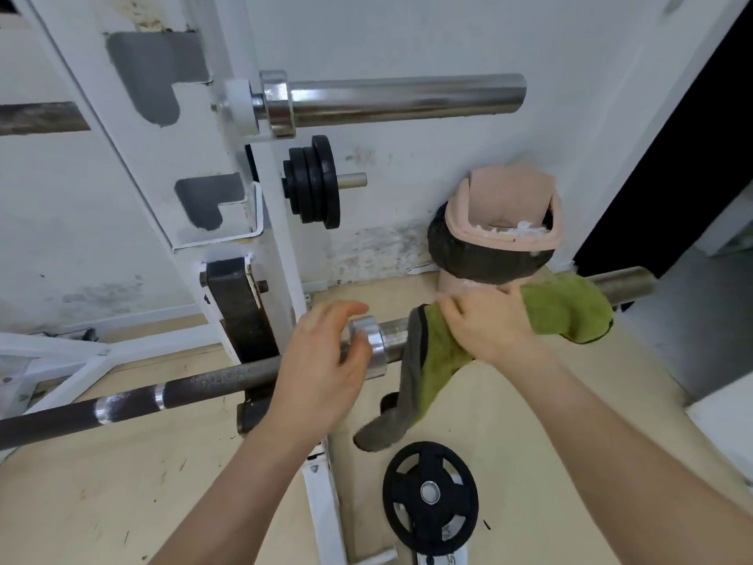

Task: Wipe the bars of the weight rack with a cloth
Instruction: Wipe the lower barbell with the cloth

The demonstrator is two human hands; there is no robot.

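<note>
Mid-wipe on the lower bar (627,279): right hand (485,324) grip clenched on the green cloth (570,307) around it, left hand (322,369) cupped at the collar (377,344), hold unclear; next, probably slide cloth outward.

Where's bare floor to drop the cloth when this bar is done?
Widest bare floor lies lower left, between the dark bar and the white rack foot. A second strip lies beyond the right forearm, up to the grey floor. Crowded: below the cloth, where the black plate sits by the rack foot.
</note>
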